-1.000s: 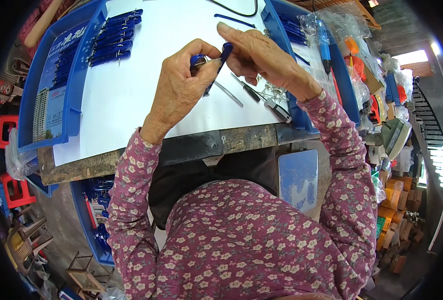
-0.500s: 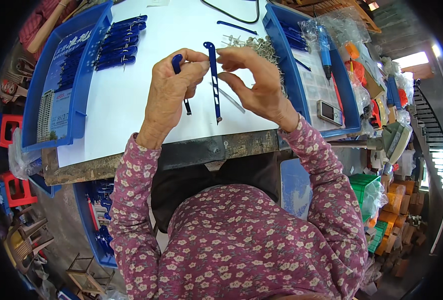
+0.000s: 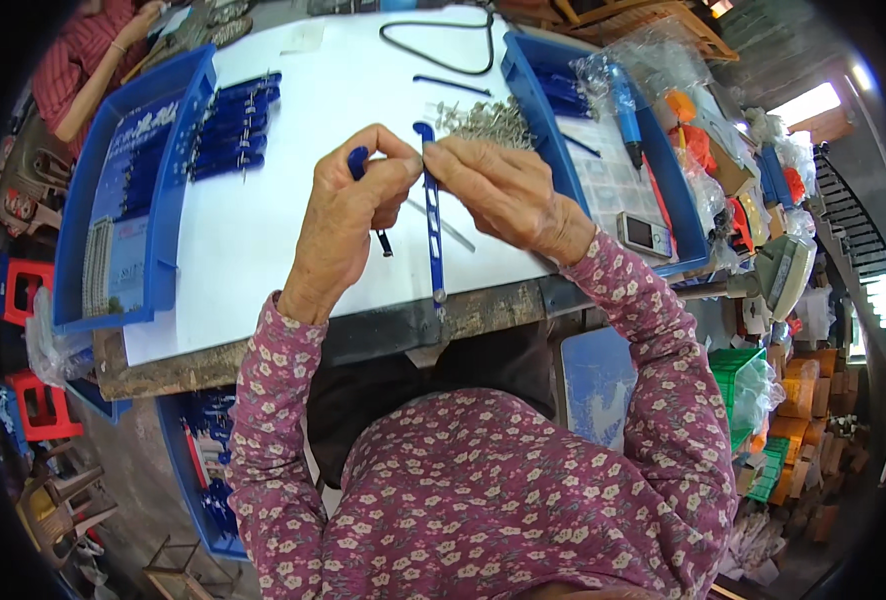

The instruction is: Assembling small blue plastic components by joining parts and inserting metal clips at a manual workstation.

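Closed, my left hand (image 3: pixel 328 230) grips a blue piece with a curved end (image 3: pixel 358 160); its dark tip sticks out below the fingers. Between the two hands, a slotted blue strip (image 3: pixel 434 245) hangs upright with its rounded end up. My right hand (image 3: pixel 508 195) pinches that strip near its top, thumb and fingers together. My left thumb and forefinger tips meet the same spot; whether a small part is between the fingers is hidden. A thin metal rod (image 3: pixel 451 230) lies on the white table sheet behind the strip. Just beyond my right hand is a pile of small metal pins (image 3: pixel 488 122).
A blue tray (image 3: pixel 168 270) at left and another (image 3: pixel 553 120) at right flank the white sheet (image 3: pixel 233 300). Several blue strips (image 3: pixel 231 125) lie in a row at far left. A black cord loop (image 3: pixel 438 68) lies at the back. Another person's arm (image 3: pixel 98 90) shows far left.
My right fingers, apart from the strip before, have closed on its upper part beside my left fingertips. The table and hands sit slightly lower in view.
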`<control>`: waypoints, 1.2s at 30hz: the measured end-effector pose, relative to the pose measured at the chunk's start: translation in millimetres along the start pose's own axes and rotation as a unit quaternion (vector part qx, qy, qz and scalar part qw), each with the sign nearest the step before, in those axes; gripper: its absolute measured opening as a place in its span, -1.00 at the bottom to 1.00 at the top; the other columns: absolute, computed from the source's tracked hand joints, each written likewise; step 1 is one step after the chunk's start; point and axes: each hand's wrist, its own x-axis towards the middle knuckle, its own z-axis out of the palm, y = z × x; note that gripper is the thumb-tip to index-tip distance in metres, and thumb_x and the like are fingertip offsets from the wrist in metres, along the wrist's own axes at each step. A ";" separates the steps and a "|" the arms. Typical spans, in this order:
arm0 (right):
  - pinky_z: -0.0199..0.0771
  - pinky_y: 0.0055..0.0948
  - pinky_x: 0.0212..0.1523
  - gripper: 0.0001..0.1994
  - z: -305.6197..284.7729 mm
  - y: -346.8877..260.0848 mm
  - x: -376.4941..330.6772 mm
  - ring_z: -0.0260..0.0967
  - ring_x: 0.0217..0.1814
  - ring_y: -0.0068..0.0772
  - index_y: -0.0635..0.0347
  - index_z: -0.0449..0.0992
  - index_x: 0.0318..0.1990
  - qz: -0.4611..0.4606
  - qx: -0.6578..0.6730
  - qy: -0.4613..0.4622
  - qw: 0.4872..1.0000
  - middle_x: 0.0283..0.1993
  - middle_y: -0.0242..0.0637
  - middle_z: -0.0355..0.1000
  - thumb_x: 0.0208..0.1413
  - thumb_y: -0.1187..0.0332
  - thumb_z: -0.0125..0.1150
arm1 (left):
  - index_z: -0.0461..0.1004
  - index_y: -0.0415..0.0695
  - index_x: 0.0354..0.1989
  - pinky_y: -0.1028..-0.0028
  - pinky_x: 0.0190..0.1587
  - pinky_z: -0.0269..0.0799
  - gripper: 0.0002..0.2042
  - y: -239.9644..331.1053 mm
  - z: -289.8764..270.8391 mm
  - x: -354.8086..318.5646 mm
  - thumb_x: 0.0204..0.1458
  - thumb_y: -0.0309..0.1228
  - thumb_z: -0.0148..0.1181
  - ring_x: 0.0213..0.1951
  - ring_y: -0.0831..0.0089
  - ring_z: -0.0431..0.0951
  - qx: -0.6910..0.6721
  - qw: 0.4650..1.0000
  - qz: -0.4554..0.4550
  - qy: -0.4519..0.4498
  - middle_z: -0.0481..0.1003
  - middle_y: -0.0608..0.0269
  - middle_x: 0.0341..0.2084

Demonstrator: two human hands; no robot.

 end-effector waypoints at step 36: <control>0.32 -0.64 -0.67 -0.69 -17.5 9.1 22.6 0.27 -0.60 -0.58 0.28 0.46 -0.38 0.467 0.469 -0.125 0.739 -0.54 -0.34 0.31 0.03 0.16 0.03 | 0.29 -0.21 -0.50 0.63 -0.63 0.03 -0.90 -10.2 21.4 -2.8 0.04 -0.54 0.00 -0.64 0.75 0.11 0.280 0.941 0.191 0.001 0.19 0.49 -0.72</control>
